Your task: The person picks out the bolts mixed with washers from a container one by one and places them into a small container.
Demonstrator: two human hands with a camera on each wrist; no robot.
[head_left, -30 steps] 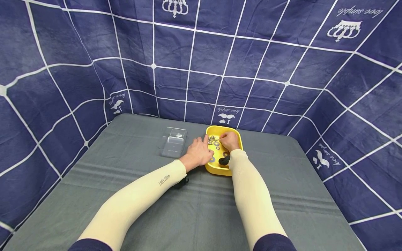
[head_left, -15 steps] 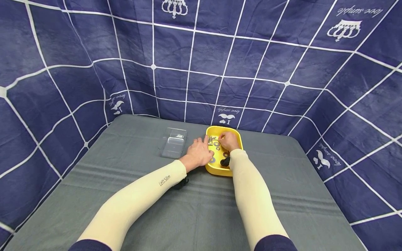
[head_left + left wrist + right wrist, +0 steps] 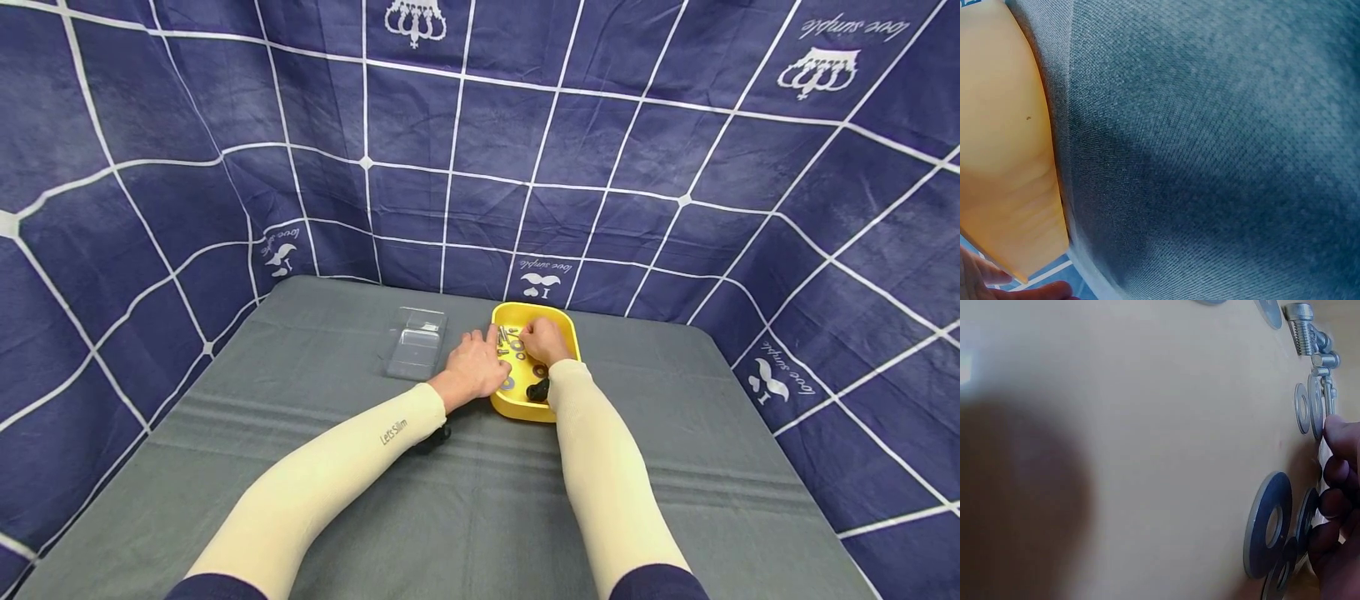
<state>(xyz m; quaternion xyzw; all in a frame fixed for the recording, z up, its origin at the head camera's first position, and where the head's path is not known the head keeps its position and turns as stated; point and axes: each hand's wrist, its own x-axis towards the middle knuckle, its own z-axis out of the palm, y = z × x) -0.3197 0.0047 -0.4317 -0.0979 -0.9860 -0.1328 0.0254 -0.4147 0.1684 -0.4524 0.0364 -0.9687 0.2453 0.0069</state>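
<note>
A yellow tray holds several metal bolts at its left side and several flat washers. My left hand grips the tray's left wall, thumb inside and other fingers outside. Over the tray's right half, my right hand has curled fingers near the bolts and pinches what looks like a thin bolt; its far end is hidden by the fingertips. The right wrist view shows a socket-head bolt and large washers close by.
A clear plastic box with compartments lies left of the tray. Grey cloth covers the table, and a blue curtain with white lines hangs behind. Black wrist cameras sit under the left forearm and beside the right wrist.
My right hand has shifted slightly to the left inside the tray. The bolts near its fingertips lie differently and more spread apart. The left hand stays on the tray wall.
</note>
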